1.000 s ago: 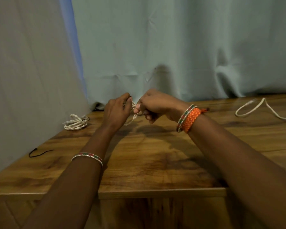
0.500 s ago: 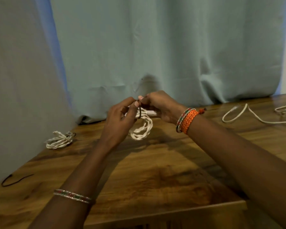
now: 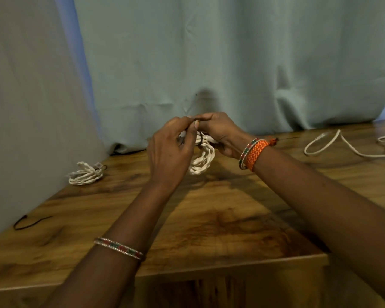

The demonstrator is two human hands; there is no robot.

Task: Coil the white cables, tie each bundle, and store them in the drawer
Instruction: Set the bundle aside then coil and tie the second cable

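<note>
Both hands meet above the far middle of the wooden table (image 3: 209, 218), whose top is glossy, brown and strongly grained; between them hangs a coiled white cable (image 3: 202, 161), its loops twisted together into a ropy oval held clear of the table top; the left hand (image 3: 168, 156) has its thumb and forefinger pinched together on a thin dark tie (image 3: 201, 138) at the top of the coil, the other fingers curled; the right hand (image 3: 220, 134) has its fingers curled round the upper part of the coil and nips the same tie from the other side; a second coiled bundle (image 3: 86, 173), white and already bound, lies flat near the table's far left corner; a loose white cable (image 3: 333, 145) trails in an open loop along the far right; a thin black tie (image 3: 29, 222) lies bent at the left edge; a pale, softly creased curtain (image 3: 231, 63) hangs behind.
</note>
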